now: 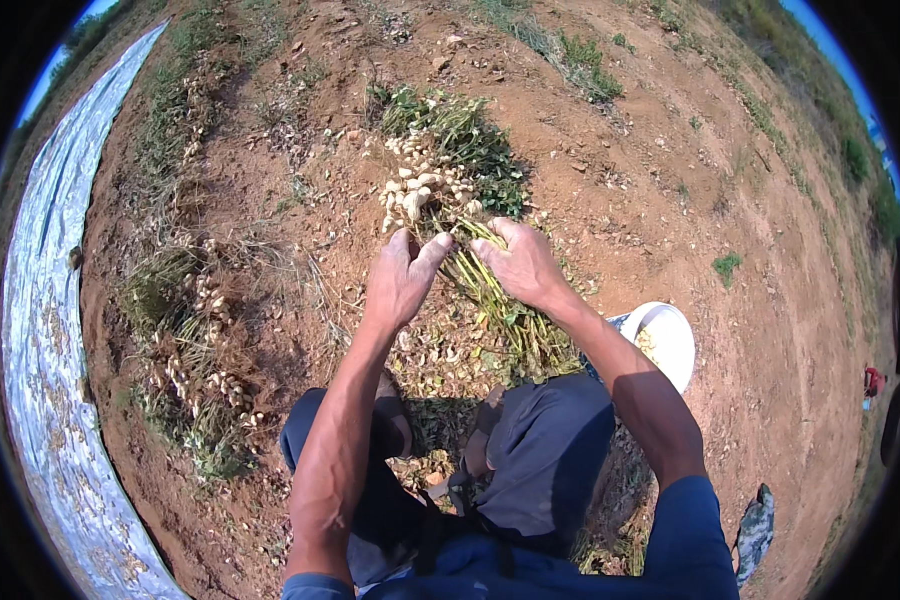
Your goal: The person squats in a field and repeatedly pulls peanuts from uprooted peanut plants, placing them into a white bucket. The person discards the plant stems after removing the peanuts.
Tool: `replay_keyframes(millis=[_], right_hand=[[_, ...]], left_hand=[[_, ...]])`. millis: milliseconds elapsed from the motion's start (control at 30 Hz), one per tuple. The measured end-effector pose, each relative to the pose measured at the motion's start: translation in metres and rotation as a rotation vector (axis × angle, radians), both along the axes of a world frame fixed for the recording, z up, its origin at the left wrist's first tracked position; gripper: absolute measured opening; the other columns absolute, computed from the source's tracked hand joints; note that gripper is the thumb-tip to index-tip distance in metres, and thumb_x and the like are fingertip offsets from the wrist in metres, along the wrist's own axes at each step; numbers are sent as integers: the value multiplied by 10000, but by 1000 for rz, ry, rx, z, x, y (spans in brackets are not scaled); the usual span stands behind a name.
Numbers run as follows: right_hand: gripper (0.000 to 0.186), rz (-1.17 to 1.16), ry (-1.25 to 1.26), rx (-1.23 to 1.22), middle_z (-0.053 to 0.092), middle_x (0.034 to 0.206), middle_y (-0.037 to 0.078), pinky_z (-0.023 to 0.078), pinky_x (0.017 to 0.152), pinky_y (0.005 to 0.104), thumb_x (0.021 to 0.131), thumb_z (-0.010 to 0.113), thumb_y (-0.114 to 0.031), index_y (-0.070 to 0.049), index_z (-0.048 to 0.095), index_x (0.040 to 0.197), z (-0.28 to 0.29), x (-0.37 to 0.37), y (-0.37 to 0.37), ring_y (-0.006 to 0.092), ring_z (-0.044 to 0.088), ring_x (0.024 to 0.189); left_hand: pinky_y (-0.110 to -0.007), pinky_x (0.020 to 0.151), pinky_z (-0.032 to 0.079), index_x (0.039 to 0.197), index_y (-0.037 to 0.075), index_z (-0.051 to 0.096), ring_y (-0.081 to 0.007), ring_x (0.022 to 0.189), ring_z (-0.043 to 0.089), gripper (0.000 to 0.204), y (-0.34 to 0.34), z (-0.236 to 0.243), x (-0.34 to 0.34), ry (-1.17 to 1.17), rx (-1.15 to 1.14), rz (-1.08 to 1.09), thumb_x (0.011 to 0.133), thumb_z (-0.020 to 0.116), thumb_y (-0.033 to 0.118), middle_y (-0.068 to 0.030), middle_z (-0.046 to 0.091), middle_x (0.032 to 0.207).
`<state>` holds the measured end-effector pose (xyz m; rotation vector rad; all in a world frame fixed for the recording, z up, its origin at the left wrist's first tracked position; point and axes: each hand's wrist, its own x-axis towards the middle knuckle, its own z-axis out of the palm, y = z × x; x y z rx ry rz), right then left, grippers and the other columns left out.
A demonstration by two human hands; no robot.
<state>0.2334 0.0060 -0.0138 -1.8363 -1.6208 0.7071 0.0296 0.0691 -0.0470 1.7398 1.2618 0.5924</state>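
A peanut plant [518, 330] lies across the ground in front of my knees, its yellow-green stems slanting toward my right knee. My right hand [522, 264] is closed round the stems near the root end. My left hand [406, 278] is closed at the same root end, thumb toward the right hand; its fingertips are partly hidden. Just beyond both hands is a cluster of pale peanuts [417, 190], with soil-dusted shells. Behind them spreads a heap of green peanut leaves [475, 140].
A white bucket [678, 345] with some peanuts inside stands beside my right forearm. More pulled peanut plants [210, 370] lie in a row to the left. A long silvery sheet [45, 330] runs along the far left. Dry leaves [435, 350] cover the soil by my feet.
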Motion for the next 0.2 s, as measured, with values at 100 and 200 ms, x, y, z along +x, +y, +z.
replay_keyframes(millis=[100,200], right_hand=[[309,47,-5,67,636,806,231,493,714,477,976,668,-217,63,581,1070,14,-30,-8,300,637,739],[343,121,-141,58,658,846,276,499,733,551,969,688,-239,28,552,1137,11,-71,-19,415,693,807]], left_hand=[[-349,856,527,1248,-103,600,-210,964,661,730,-5,14,-4,-523,-110,174,909,737,529,-160,710,1068],[-353,968,502,1407,-64,547,-211,1061,650,775,-1,14,-18,-749,-302,224,870,810,429,-159,691,1195]])
